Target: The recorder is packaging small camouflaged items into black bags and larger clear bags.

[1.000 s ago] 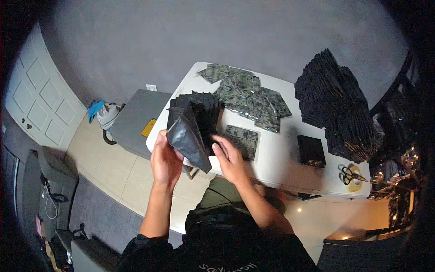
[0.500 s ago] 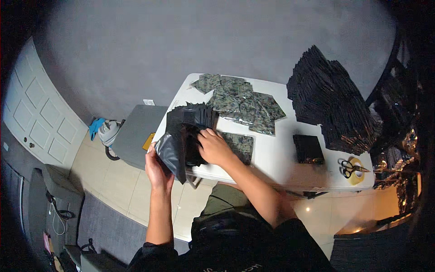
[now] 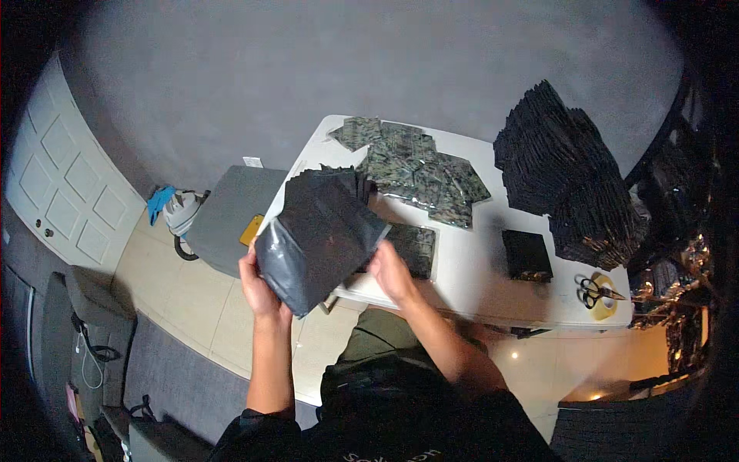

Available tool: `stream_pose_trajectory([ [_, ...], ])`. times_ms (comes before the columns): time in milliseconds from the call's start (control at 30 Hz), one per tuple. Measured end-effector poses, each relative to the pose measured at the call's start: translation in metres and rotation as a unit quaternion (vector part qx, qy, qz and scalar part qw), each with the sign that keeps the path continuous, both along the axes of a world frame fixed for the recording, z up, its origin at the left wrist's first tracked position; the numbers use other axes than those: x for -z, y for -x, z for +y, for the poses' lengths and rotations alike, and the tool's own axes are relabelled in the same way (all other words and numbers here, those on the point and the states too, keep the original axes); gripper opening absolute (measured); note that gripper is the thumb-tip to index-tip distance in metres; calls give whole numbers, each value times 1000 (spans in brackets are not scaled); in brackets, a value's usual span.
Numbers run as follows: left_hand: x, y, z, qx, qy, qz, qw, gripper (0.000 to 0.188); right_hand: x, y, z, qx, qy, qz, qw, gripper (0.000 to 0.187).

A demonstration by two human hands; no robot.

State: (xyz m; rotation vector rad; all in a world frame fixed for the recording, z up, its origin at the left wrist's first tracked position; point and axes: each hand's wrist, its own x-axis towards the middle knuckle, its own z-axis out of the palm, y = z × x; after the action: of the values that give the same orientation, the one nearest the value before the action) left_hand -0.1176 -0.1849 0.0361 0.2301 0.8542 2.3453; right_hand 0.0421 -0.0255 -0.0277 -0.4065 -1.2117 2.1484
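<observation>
A glossy black plastic bag (image 3: pixel 315 246) spans the space between my hands, over the near left corner of the white table (image 3: pixel 466 269). My left hand (image 3: pixel 265 291) grips its lower left side, with the thumb along the edge. At the bag's right edge, my right hand (image 3: pixel 390 271) is closed on the flap or rim; some of its fingers are hidden behind the bag. Behind the bag, a pile of black bags (image 3: pixel 356 182) shows only its upper edge. Beside my right hand lies a flat camouflage packet (image 3: pixel 419 250) in clear film.
Several camouflage packets (image 3: pixel 416 169) overlap at the table's back. A tall leaning stack of black folded items (image 3: pixel 566 181) stands at the right, near a small black packet (image 3: pixel 526 254). Scissors (image 3: pixel 591 292) lie on a yellowish tape roll (image 3: pixel 606 308). A grey bench (image 3: pixel 235 215) holds a yellow object (image 3: pixel 252 229).
My right hand has come out of the bag's dark opening and moved slightly right and down to its edge. The bag now lies flatter, its broad face toward me.
</observation>
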Motion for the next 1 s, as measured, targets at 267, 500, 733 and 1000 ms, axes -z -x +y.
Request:
stream_pose_trajectory([
  [267, 38, -65, 25, 59, 4, 60, 996, 34, -27, -85, -38, 77, 125, 116, 982, 60],
  [500, 41, -64, 63, 454, -136, 26, 880, 56, -69, -174, 37, 75, -159, -148, 973, 34],
  [733, -11, -125, 126, 354, 161, 474, 790, 16, -128, -210, 107, -59, -460, -339, 819, 42],
  [1000, 63, -177, 166, 86, 165, 599, 779, 26, -21, -154, 81, 344, -418, -237, 806, 43],
])
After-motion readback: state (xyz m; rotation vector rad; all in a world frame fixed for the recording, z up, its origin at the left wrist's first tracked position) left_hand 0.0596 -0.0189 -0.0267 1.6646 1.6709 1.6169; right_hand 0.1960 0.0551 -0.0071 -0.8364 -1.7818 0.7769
